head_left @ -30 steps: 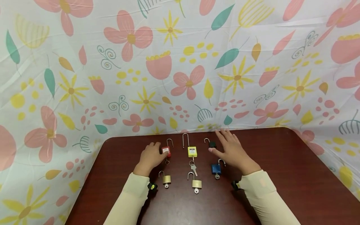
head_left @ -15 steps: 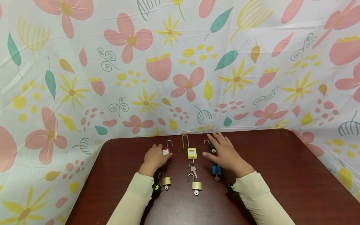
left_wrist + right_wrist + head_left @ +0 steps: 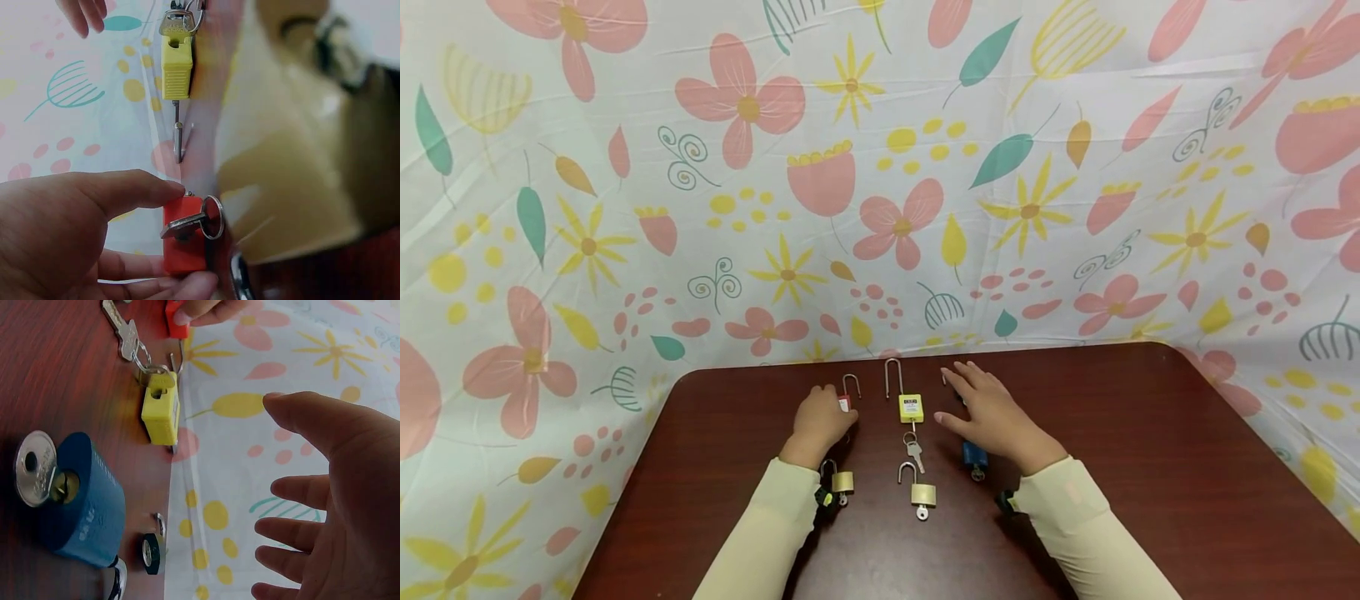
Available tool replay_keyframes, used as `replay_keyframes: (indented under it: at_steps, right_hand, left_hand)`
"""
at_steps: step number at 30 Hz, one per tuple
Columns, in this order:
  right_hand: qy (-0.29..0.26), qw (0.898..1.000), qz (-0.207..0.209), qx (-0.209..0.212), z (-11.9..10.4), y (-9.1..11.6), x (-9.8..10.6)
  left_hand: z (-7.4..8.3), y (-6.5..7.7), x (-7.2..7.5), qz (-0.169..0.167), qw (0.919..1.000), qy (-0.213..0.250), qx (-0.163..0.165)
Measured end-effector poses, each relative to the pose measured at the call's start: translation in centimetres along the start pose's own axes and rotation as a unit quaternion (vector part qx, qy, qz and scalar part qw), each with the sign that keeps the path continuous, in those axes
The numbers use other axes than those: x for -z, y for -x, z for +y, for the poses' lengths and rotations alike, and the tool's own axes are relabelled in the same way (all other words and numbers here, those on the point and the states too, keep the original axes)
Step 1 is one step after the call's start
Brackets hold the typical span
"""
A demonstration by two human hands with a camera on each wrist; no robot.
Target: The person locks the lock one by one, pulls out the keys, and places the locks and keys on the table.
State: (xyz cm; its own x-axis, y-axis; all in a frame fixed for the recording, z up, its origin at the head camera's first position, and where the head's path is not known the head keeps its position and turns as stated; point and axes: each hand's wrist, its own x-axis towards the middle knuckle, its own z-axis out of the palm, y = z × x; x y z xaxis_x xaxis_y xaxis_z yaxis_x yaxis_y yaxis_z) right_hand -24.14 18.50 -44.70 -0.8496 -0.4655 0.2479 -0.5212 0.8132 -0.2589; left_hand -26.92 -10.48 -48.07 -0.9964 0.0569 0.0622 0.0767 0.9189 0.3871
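My left hand (image 3: 822,421) pinches a red padlock (image 3: 184,261) between thumb and fingers, at the table's back left. A key on a ring (image 3: 214,219) sticks out of its bottom, and its shackle stands unlocked in the head view. My right hand (image 3: 996,417) hovers with spread fingers, palm facing the padlocks and touching none. Beneath and beside it are a blue padlock (image 3: 87,506) with its key in and a small dark padlock (image 3: 152,553), partly covered in the head view. Between the hands lies a yellow padlock (image 3: 911,408) with a long raised shackle.
Two brass padlocks, one on the left (image 3: 843,482) and one in the middle (image 3: 923,495), lie nearer me with shackles unlocked and keys inserted. A key (image 3: 914,450) hangs from the yellow padlock. The dark red table (image 3: 1187,467) ends at a flowered cloth (image 3: 880,167) behind.
My left hand has shifted slightly right and closed its grasp around the red padlock. My right hand has moved left and a little nearer me, now covering most of the dark padlock.
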Motion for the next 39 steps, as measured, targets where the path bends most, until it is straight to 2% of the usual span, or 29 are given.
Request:
replay_keyframes:
  at_steps: [7, 12, 19, 24, 28, 34, 39]
  right_hand:
    - [-0.005, 1.000, 0.004, 0.001, -0.7, -0.1, -0.1]
    - [-0.024, 1.000, 0.004, -0.002, -1.1, -0.3, -0.2]
    - [-0.072, 0.997, 0.019, 0.002, -2.4, -0.7, -0.3]
    - [-0.123, 0.992, 0.032, 0.005, -3.3, -1.0, -0.6]
    - [-0.173, 0.984, 0.039, 0.009, -3.7, -1.3, -1.1]
    - [-0.261, 0.964, 0.049, 0.003, -4.2, -1.5, -1.5]
    - [-0.303, 0.951, 0.061, -0.025, -4.8, -1.6, -1.4]
  left_hand:
    - [0.4, 0.3, 0.0, 0.029, 0.9993, 0.015, -0.016]
    - [1.3, 0.8, 0.6, 0.044, 0.9979, 0.036, -0.031]
    - [3.2, 2.1, 1.9, 0.073, 0.9953, 0.030, -0.056]
    - [4.5, 3.2, 2.4, 0.071, 0.9921, 0.069, -0.077]
    - [5.4, 4.2, 2.7, 0.069, 0.9882, 0.091, -0.103]
    - [6.6, 5.4, 3.0, 0.066, 0.9806, 0.111, -0.147]
    - [7.0, 5.7, 2.8, 0.045, 0.9767, 0.139, -0.157]
